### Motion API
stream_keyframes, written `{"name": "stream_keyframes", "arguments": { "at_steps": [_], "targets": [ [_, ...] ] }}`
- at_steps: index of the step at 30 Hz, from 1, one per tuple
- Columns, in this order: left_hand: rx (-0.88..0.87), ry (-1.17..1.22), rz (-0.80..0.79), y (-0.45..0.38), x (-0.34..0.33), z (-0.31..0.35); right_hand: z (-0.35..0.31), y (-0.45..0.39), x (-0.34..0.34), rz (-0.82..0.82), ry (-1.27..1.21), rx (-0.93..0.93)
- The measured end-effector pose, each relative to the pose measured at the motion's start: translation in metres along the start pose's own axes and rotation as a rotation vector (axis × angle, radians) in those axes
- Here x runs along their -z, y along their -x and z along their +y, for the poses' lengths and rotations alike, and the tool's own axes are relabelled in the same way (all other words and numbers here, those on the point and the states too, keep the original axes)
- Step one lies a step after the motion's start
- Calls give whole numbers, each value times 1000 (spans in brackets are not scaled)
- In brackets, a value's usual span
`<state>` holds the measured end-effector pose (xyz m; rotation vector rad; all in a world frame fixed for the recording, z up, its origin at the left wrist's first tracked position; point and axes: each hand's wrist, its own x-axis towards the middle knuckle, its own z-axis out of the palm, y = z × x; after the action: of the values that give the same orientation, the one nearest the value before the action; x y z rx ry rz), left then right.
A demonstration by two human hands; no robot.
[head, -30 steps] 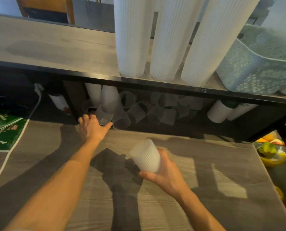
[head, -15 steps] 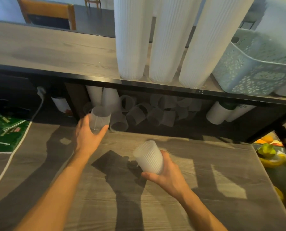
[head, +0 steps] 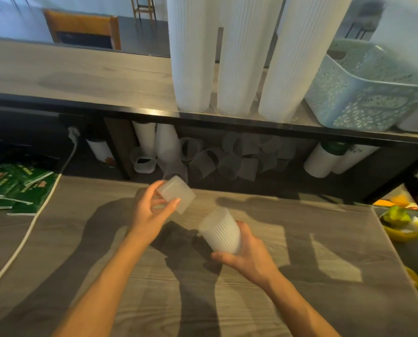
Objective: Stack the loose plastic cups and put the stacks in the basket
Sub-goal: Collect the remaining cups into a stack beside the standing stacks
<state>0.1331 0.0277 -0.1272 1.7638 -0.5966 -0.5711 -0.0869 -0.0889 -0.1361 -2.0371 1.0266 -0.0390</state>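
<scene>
The table (head: 300,276) carries nothing under the hands; it serves as free working space in front of the person. Above and beyond the fingers, a shelf (head: 81,79) bears three tall white cup stacks (head: 239,57) and, to their right, the pale blue basket (head: 363,93), set within reach as the destination for finished stacks. Under that shelf, just beyond the fingertips, lie the loose cups (head: 230,161), tipped on their sides in a heap and not yet collected.

The right hand (head: 249,256) has its fingers curled round a short stack (head: 220,229) of ribbed cups, base in the palm and mouth tilted up and left, which presents the opening to the other hand. The left hand (head: 149,210) pinches a single cup (head: 176,195) between thumb and fingertips, tilted, near the stack's mouth but apart from it. This grip at the wall leaves one end free, probably for nesting. Which end faces the stack cannot be told through blur.
</scene>
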Motion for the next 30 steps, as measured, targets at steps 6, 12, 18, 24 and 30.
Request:
{"name": "stream_keyframes", "arguments": {
  "at_steps": [6,12,18,24,30],
  "targets": [
    [-45,22,-143,35,12,0,-14,3,3,-30,95,84],
    [-124,-44,-232,48,13,6,-30,4,-1,-64,239,203],
    [-117,-134,-253,52,14,-4,-30,9,-12,-100,241,236],
    [-62,-330,-235,62,6,-16,-26,13,-29,-125,247,244],
    [9,-269,-274,68,-7,-18,-27,9,-39,-109,196,223]
  ]
}}
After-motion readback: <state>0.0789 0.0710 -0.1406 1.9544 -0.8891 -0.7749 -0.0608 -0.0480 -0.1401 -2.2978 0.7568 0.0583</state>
